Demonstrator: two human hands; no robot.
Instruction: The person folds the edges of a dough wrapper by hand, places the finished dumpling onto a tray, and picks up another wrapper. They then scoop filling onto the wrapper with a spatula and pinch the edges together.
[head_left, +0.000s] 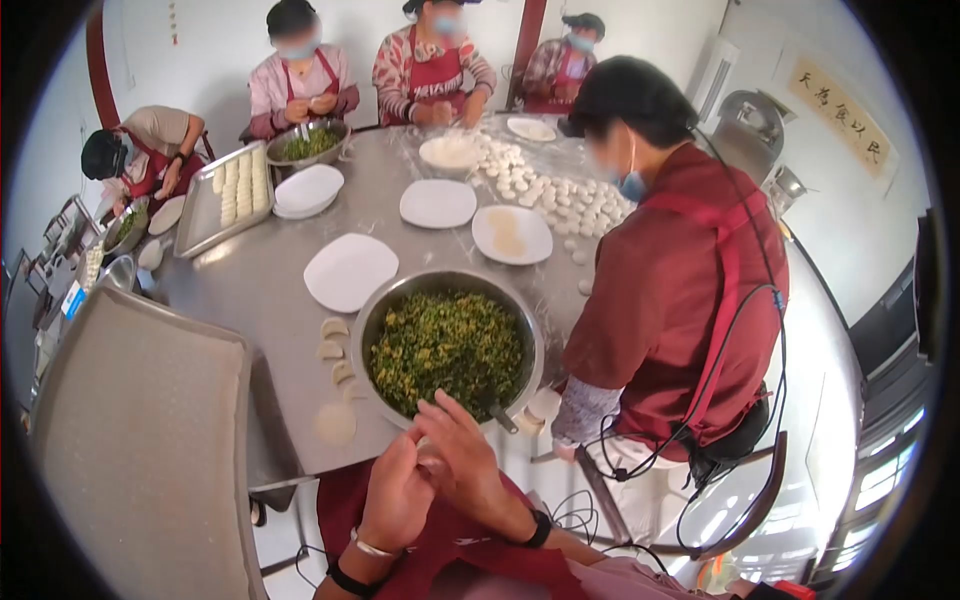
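Note:
My left hand (396, 494) and my right hand (461, 453) meet over the table's near edge, just below a steel bowl (533, 345) of chopped green filling (445, 345). Between them they press a pale dumpling (431, 461), mostly covered by fingers and palms. Both hands are closed around it, the right fingers laid over the left. A spoon handle (503, 418) sticks out at the bowl's lower right rim. Left of the bowl, several folded dumplings (331, 349) stand in a column above a flat round dough wrapper (336, 424). More wrappers (543, 404) lie by the bowl's right side.
White plates (350, 272) and many dough pieces (560, 195) are spread over the steel table (390, 255). A large tray (140, 400) stands at left; another tray (187, 232) holds rows of dumplings. A co-worker (680, 270) stands close at right with hanging cables; several others work along the far side.

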